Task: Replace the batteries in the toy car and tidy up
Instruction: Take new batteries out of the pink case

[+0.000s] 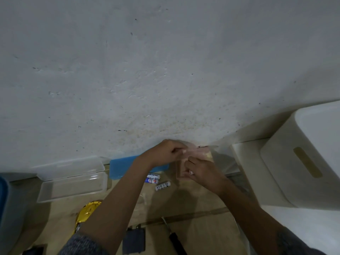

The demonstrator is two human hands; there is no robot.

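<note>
Both hands meet at the far edge of the tan table (202, 229), against the wall. My left hand (165, 151) pinches the top of a small clear plastic packet (199, 153), and my right hand (202, 172) grips the packet from below. What is inside the packet is blurred. Loose batteries (162, 186) lie just in front of the hands, beside a blue-and-white battery pack (152, 178). The yellow toy car (86, 214) sits near my left forearm, partly hidden by it. A dark battery cover (134, 240) and a black-handled screwdriver (173, 236) lie nearer to me.
An open clear plastic box (71, 184) with its lid up stands at the left. A blue sponge-like block (125, 166) rests against the wall. A large white bin (294, 162) with a slot handle fills the right side. A blue object (5, 199) is at the far left edge.
</note>
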